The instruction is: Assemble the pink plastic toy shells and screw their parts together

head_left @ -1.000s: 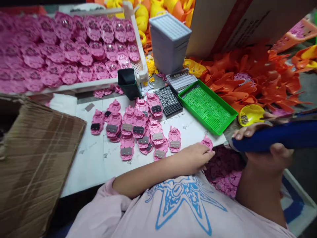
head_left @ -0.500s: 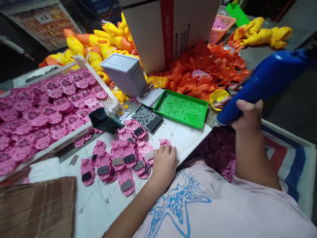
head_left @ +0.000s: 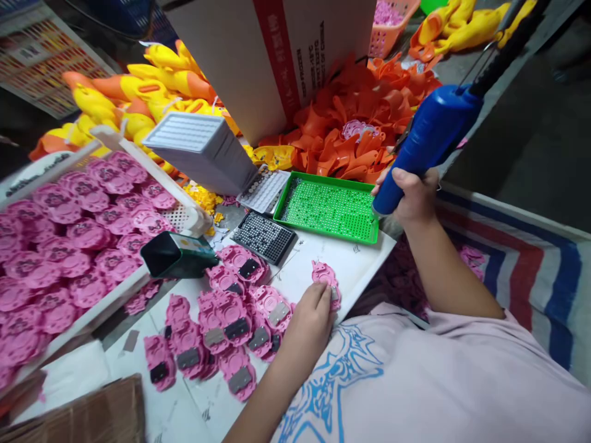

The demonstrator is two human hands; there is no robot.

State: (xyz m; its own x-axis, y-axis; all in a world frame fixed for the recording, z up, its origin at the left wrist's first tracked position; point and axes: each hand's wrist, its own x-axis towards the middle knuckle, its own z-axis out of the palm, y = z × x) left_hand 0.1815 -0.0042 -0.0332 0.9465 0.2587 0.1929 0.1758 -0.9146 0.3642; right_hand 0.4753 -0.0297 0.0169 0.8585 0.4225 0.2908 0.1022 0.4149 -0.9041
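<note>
On white board (head_left: 353,261) near its edge, touches or pinches (cannot tell which) pink plastic casing (head_left: 324,274), likely light, stiff, best taken by rim, with half-curled left hand (head_left: 309,315), and grips blue electric screwdriver (head_left: 422,138) in closed right hand (head_left: 415,200)

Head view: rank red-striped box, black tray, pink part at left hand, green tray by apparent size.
1. Red-striped box
2. Green tray
3. Black tray
4. Pink part, partly covered by the left hand

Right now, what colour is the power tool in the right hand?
The power tool in the right hand is blue; the head view shows it.
</note>
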